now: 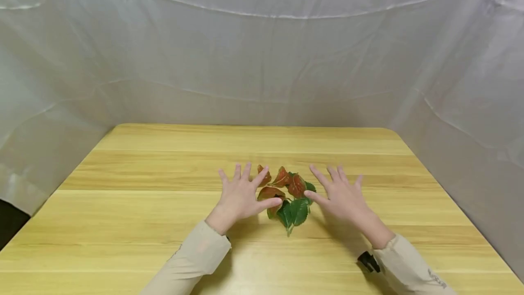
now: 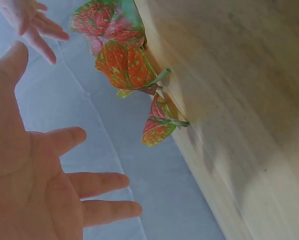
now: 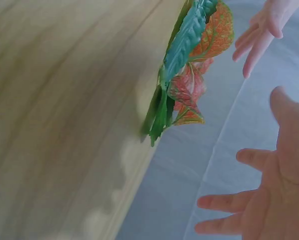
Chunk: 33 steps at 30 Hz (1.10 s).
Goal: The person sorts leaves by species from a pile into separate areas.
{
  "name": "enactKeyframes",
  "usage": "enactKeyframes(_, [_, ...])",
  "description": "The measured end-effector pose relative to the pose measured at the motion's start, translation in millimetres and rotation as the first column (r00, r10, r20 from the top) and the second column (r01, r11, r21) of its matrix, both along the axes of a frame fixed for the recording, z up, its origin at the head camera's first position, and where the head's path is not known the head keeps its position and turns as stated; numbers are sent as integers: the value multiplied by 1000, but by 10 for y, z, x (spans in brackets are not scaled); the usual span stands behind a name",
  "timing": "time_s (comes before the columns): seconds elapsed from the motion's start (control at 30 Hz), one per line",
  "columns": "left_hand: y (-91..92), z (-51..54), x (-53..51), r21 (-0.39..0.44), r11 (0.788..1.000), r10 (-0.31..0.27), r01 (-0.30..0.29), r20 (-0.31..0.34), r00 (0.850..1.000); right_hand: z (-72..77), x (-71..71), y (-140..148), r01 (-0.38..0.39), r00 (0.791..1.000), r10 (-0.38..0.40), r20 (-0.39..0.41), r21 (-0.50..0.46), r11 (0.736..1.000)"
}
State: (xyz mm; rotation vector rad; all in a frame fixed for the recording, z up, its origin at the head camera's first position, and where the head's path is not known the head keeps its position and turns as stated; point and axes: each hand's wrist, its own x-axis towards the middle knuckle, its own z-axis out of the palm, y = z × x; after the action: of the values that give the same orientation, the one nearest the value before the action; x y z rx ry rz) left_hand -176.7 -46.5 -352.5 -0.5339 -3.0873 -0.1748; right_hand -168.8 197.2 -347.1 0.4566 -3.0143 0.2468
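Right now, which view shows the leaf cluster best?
Head view: the red-and-green leaf cluster sits entirely in frame, seen from above. Both wrist views show it side-on, cropped at the frame's top edge.

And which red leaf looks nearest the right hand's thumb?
In the head view, the rightmost red leaf, just left of the right hand's thumb tip; the other red leaves sit farther left, towards the left hand.

Creased pale grey cloth (image 1: 270,58) hangs behind and on both sides of a wooden table (image 1: 123,222) with rounded far corners.
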Motion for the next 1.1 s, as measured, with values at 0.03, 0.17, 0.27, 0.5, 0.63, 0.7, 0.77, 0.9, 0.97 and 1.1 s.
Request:
enactKeyframes(0.03, [-2,-2,-8,10,1000,-2,2,1,1000,-3,-7,10,-6,1000,6,-2,-11,1000])
enactKeyframes(0.17, [-9,-3,-42,40,999,-12,11,7,1000,-22,-39,54,-40,999,39,-12,-97,994])
enactKeyframes(0.27, [-21,4,-59,71,997,-22,20,27,999,-49,-68,90,-70,997,72,0,-207,976])
enactKeyframes(0.5, [-59,-22,-100,193,980,-69,56,58,996,-84,-170,178,-115,971,199,131,-474,873])
enactKeyframes(0.63, [-87,-38,-138,255,963,-104,89,43,994,-113,-234,211,3,934,208,291,-590,807])
enactKeyframes(0.7, [-100,-42,-153,273,957,-111,96,40,993,-135,-267,228,65,911,209,355,-624,778])
enactKeyframes(0.77, [-111,-53,-169,295,950,-117,100,42,992,-156,-295,243,107,893,212,397,-644,757])
enactKeyframes(0.9, [-127,-72,-195,361,928,-126,95,63,990,-190,-347,272,118,879,220,422,-641,758])
enactKeyframes(0.97, [-132,-71,-206,414,906,-133,86,88,987,-207,-368,280,118,876,221,428,-636,763])
enactKeyframes(1.1, [-143,-55,-228,481,875,-134,60,122,983,-252,-406,279,87,878,232,419,-616,783])
